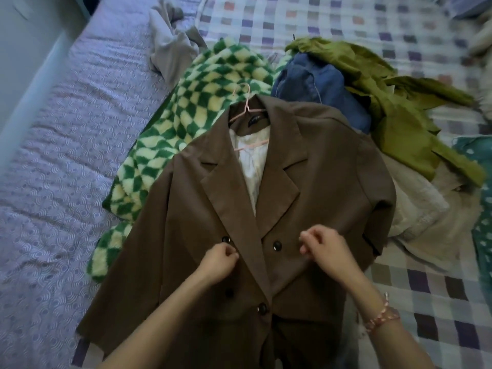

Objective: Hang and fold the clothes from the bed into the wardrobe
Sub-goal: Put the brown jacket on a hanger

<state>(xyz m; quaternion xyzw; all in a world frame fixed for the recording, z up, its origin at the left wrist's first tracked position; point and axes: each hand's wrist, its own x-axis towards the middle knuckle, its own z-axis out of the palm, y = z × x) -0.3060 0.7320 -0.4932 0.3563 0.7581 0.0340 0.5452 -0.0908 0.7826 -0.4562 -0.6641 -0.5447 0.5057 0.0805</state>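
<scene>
A brown double-breasted blazer [306, 187] lies face up on the bed with a pink wire hanger [246, 102] inside its collar. My left hand [218, 261] pinches the front edge of the blazer beside a dark button [225, 239]. My right hand [323, 247] rests curled on the other front panel, just right of another button [277, 245], fingers closed on the fabric. Under the blazer lies a green and cream checkered fleece garment [186, 102].
Behind the blazer are a blue denim piece [319, 83], an olive green garment [386, 102], a beige garment [170, 46] and cream fleece [415, 209]. The checked bedspread [426, 294] covers the right side, a lilac sheet [53, 155] the left. A teal item [482, 230] lies at the right edge.
</scene>
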